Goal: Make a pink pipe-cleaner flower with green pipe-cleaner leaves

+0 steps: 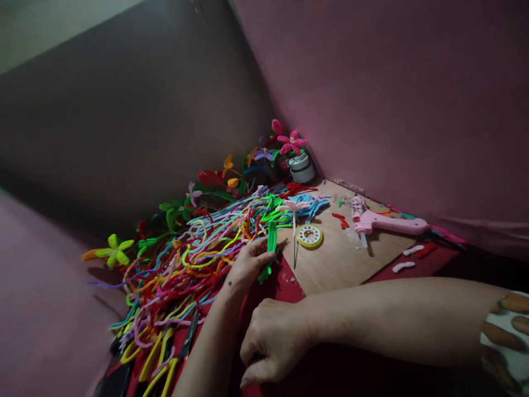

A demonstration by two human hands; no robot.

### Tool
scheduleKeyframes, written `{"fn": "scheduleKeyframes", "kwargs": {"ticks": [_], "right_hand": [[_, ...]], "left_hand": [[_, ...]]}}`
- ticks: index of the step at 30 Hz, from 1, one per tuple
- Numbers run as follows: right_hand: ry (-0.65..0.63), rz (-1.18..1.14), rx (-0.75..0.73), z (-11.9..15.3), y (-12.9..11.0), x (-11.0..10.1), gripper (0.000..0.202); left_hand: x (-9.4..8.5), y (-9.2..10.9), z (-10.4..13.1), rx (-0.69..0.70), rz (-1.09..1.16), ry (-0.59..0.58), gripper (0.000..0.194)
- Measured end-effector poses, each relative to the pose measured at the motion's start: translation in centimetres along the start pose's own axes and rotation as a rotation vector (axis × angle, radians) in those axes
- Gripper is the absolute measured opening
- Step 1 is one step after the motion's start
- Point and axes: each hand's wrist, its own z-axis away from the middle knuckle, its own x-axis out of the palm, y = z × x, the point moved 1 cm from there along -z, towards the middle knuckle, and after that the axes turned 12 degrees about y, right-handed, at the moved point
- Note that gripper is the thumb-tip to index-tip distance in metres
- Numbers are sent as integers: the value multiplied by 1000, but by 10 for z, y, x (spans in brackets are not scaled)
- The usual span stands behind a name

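Between the thumb and fingers of my left hand is a bright green pipe-cleaner leaf, held upright at the edge of the wooden board. My right hand is nearer to me, below the left one, with its fingers curled in. Anything inside those fingers is hidden. Just beyond the leaf, a pale pink pipe-cleaner flower on a thin wire stem lies on the board. Beside it is a yellow-rimmed tape roll. Loose pipe cleaners in many colours spread to the left of my left hand.
A pink glue gun rests on the wooden board, its cord running right. Finished flowers line the back and left, with a grey-white container in the corner. Scissors and yellow-handled tools lie front left. Walls enclose the back.
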Motion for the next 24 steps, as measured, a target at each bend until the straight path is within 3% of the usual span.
{"fn": "scheduleKeyframes", "kwargs": {"ticks": [3, 6, 11, 18, 21, 24], "right_hand": [[41, 5, -36, 0, 0, 2, 27], [99, -4, -77, -1, 1, 5, 26], [159, -29, -93, -1, 3, 5, 26], [166, -16, -108, 0, 2, 11, 28], [182, -16, -140, -2, -8, 7, 29], [174, 40, -202, -13, -22, -10, 27]], "left_hand": [[1, -3, 5, 1, -59, -9, 41], [0, -10, 5, 86, -176, 44, 34], [-7, -13, 11, 325, -545, 276, 22], [-26, -22, 27, 436, -340, 485, 23], [-33, -23, 27, 479, -373, 561, 22], [-37, -18, 21, 608, -488, 594, 19]]}}
